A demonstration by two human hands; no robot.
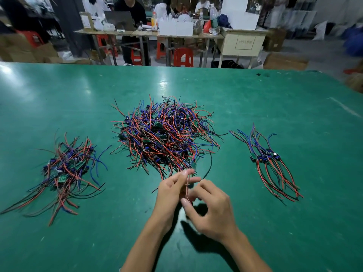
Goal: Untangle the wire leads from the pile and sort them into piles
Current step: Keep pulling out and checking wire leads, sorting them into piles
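Green bench [255, 107] surface carries three heaps: a large tangled pile [167, 134] in the middle, a loose left pile [64, 173], and a neatly aligned right pile [271, 165]. Just below the tangled pile, both hands meet over one wire lead [187, 185], a thin red strand; its board end is blurred and partly hidden behind the fingers. The left hand [172, 191] pinches the strand near its top, fingers curled. The right hand [210, 209] is motion-blurred, thumb and forefinger closing on the strand's lower part.
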